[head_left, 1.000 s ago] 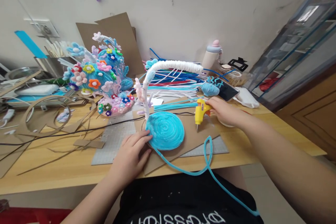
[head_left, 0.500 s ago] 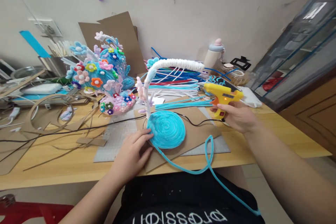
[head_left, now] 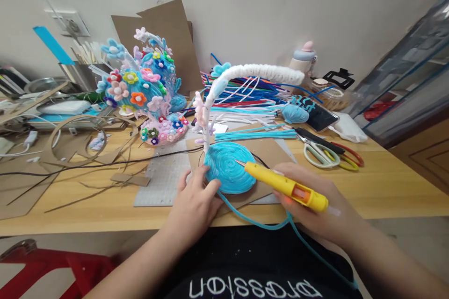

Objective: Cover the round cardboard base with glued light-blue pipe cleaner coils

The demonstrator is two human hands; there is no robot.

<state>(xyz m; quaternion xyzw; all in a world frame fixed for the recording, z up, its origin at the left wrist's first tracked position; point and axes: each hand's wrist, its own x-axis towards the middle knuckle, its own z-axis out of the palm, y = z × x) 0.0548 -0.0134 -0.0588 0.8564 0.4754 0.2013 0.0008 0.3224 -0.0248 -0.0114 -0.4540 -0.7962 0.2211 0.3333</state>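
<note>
My right hand [head_left: 308,196] is wrapped round a yellow hot glue gun [head_left: 284,183]. Its metal tip points left over a flat blue disc [head_left: 233,166] of coiled pipe cleaner. At the disc's lower left edge, my left hand [head_left: 196,198] grips the rim with thumb and fingers. A loose blue pipe cleaner strand [head_left: 245,219] trails from that edge towards my lap, passing partly behind my right hand. From the disc's left side rises a white wrapped stem [head_left: 259,72], bending over to the right, with pink and blue flowers along it. Cardboard [head_left: 273,149] lies beneath the disc.
A finished-looking flower-covered piece [head_left: 136,88] stands at left, beside cardboard scraps [head_left: 129,179]. Bundles of pipe cleaners [head_left: 245,114] lie behind the disc. Scissors [head_left: 321,154], a phone [head_left: 321,117] and a bottle [head_left: 301,60] are at right. A black cord [head_left: 105,164] crosses the table.
My right hand has brought the glue gun left and down from the table's right side to the disc. My left thumb has moved up onto the disc's lower edge. The view has shifted slightly.
</note>
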